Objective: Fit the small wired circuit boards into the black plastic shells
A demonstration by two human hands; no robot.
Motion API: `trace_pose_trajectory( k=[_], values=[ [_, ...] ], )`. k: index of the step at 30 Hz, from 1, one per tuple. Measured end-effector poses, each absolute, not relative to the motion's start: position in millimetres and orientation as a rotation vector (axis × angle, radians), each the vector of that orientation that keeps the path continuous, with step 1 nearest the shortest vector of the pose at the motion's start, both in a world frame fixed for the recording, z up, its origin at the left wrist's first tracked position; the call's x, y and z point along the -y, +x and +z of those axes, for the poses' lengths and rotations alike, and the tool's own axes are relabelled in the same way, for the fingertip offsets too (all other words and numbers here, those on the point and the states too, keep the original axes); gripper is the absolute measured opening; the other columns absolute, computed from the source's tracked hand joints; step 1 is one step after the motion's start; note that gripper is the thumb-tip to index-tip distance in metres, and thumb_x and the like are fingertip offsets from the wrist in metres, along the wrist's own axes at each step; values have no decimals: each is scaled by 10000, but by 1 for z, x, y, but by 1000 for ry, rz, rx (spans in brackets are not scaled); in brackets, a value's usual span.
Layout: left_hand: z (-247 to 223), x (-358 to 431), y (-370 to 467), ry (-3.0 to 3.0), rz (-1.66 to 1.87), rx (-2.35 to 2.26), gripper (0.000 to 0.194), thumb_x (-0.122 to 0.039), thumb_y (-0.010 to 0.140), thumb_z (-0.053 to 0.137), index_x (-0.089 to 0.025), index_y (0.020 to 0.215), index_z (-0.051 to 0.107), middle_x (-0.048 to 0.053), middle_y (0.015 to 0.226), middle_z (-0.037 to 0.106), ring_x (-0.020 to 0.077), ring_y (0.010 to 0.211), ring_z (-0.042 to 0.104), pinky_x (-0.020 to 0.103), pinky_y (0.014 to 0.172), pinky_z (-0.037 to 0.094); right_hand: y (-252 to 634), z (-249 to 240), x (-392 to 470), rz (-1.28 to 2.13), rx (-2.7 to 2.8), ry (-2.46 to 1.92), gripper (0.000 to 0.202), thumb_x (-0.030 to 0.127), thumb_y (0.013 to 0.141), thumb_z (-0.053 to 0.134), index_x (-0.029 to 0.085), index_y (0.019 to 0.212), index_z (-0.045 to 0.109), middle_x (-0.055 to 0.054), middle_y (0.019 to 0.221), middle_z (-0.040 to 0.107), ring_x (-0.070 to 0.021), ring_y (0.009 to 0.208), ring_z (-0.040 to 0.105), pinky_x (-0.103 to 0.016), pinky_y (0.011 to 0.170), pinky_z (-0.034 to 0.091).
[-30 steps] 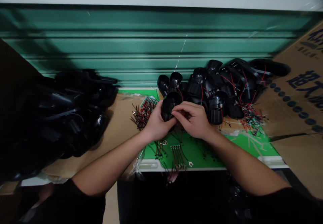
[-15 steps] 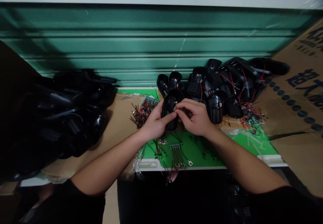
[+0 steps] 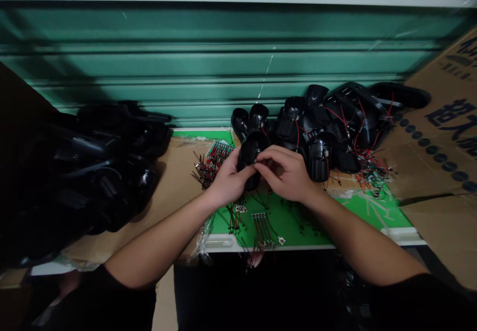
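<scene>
My left hand [image 3: 230,179] is closed around a glossy black plastic housing [image 3: 252,147], its thumb lying across the front. The housing is held upright above the green board [image 3: 286,221]. My right hand [image 3: 285,172] reaches in from the right, thumb and index finger pinched together at the housing's inner face. Whatever those fingertips grip is too small and dark to name. Left of the hands lies a bundle of small circuit boards with red and black wires [image 3: 212,164]. Nearer me, a short strip of wired boards [image 3: 260,216] rests on the green board.
More black housings with red wires [image 3: 320,157] are piled behind and right of my hands. A large heap of black plastic parts [image 3: 108,162] fills the left, on cardboard [image 3: 179,172]. A carton [image 3: 443,122] stands at the right; a green slatted wall [image 3: 186,62] closes the back.
My right fingertips have shifted slightly left and closer to the housing and my left thumb. The housing stays in my left hand. The camera view has shifted slightly.
</scene>
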State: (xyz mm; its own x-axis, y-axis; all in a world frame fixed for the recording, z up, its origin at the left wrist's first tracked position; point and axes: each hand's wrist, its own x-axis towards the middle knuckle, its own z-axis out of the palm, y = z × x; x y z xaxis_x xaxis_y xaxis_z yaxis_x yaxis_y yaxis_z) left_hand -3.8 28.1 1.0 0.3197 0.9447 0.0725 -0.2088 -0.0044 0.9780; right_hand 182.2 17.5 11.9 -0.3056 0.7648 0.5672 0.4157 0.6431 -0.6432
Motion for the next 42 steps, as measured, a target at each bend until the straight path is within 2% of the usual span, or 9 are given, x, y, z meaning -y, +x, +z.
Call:
trace_pose_trajectory(
  k=[5, 10, 16, 22, 29, 36, 42],
  values=[
    [1, -23, -3, 1285, 1079, -791, 438, -200, 778, 766, -207, 1167, 563, 25, 1024, 610, 216, 983, 584, 378, 926, 473, 178, 4, -17, 317, 1952, -884, 123, 182, 1025, 594, 232, 1039, 705, -76, 956, 739, -211, 880, 698, -372, 791, 585],
    [-2, -18, -2, 1318, 1130, -776, 513, -154, 769, 723, -209, 1239, 523, 38, 1088, 607, 225, 1047, 588, 392, 981, 474, 175, -4, -15, 230, 1970, -860, 145, 163, 1029, 567, 235, 1051, 691, -84, 949, 737, -216, 881, 703, -368, 779, 588],
    [-1, -14, 0, 1371, 1150, -783, 504, -139, 793, 703, -191, 1260, 521, 64, 1153, 624, 239, 1111, 590, 424, 1067, 467, 174, -9, -13, 166, 1984, -847, 142, 165, 1038, 563, 231, 1077, 683, -91, 972, 742, -212, 892, 717, -353, 773, 587],
    [-2, -12, 1, 1417, 1178, -778, 537, -127, 786, 688, -204, 1282, 498, 56, 1133, 611, 243, 1121, 587, 417, 1068, 460, 174, -13, -13, 143, 1984, -847, 150, 171, 1033, 558, 233, 1070, 690, -93, 968, 747, -214, 887, 726, -348, 760, 593],
    [-2, -10, 2, 1436, 1197, -781, 559, -114, 791, 673, -190, 1310, 481, 75, 1189, 615, 248, 1162, 582, 433, 1110, 456, 173, -15, -13, 114, 1977, -815, 163, 138, 1016, 583, 235, 1091, 690, -87, 971, 744, -212, 890, 717, -350, 776, 596],
    [-1, -9, 1, 1460, 1230, -791, 578, -102, 787, 676, -192, 1327, 488, 94, 1268, 601, 264, 1238, 570, 448, 1176, 426, 173, -18, -16, 140, 1972, -858, 147, 178, 1021, 589, 240, 1063, 716, -90, 980, 761, -216, 898, 727, -359, 782, 605],
    [1, -8, 1, 1466, 1235, -798, 617, -114, 807, 678, -188, 1381, 464, 95, 1273, 595, 268, 1247, 571, 434, 1171, 430, 173, -14, -15, 117, 1962, -823, 152, 142, 1010, 615, 229, 1074, 723, -84, 996, 778, -204, 910, 743, -343, 795, 608]
  ],
)
